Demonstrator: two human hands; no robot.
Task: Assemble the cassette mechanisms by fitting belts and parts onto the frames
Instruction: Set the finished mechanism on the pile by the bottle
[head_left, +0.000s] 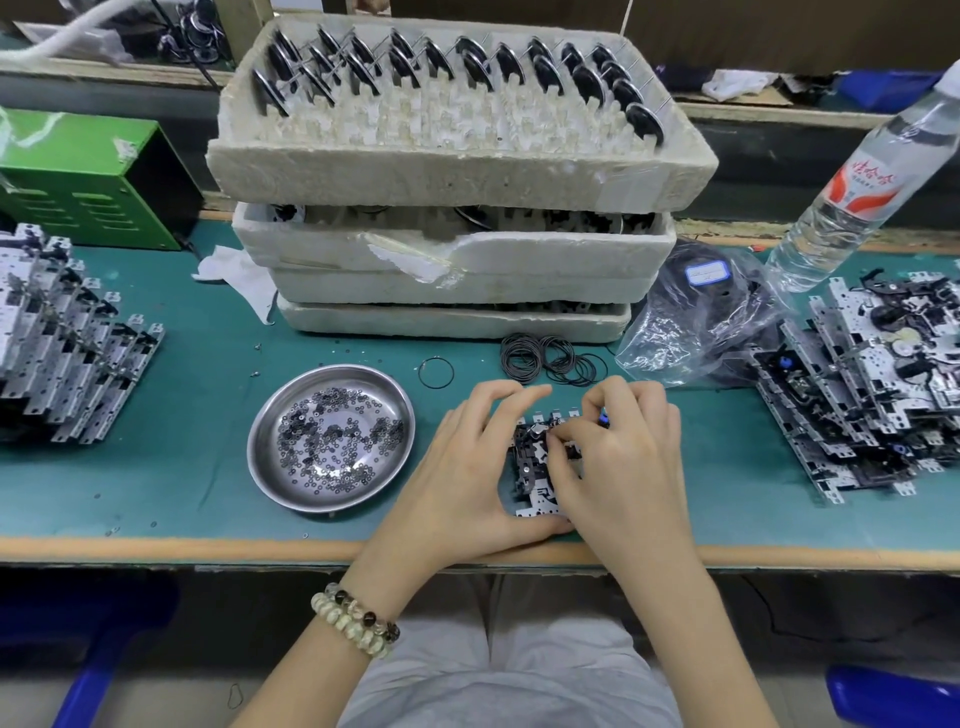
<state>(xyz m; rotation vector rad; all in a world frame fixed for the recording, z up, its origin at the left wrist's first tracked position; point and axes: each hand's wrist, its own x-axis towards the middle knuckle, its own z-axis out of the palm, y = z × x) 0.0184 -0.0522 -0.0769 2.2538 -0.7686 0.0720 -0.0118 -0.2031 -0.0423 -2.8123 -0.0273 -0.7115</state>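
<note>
A small metal cassette mechanism frame (535, 467) with black parts lies on the green mat near the table's front edge. My left hand (467, 467) holds it from the left, thumb under its near edge, fingers reaching over its far side. My right hand (618, 452) covers its right half, fingertips curled and pinching at something small on top; what it pinches is hidden. A heap of thin black belts (550, 359) lies just beyond the hands, with one loose belt (436, 372) to its left.
A steel dish of small washers (332, 441) sits left of my hands. Stacked foam trays (457, 171) with flywheels stand behind. Piles of frames lie at far left (67, 353) and far right (872, 395). A plastic bag (701, 322), a water bottle (852, 192) and a green box (88, 182) are around.
</note>
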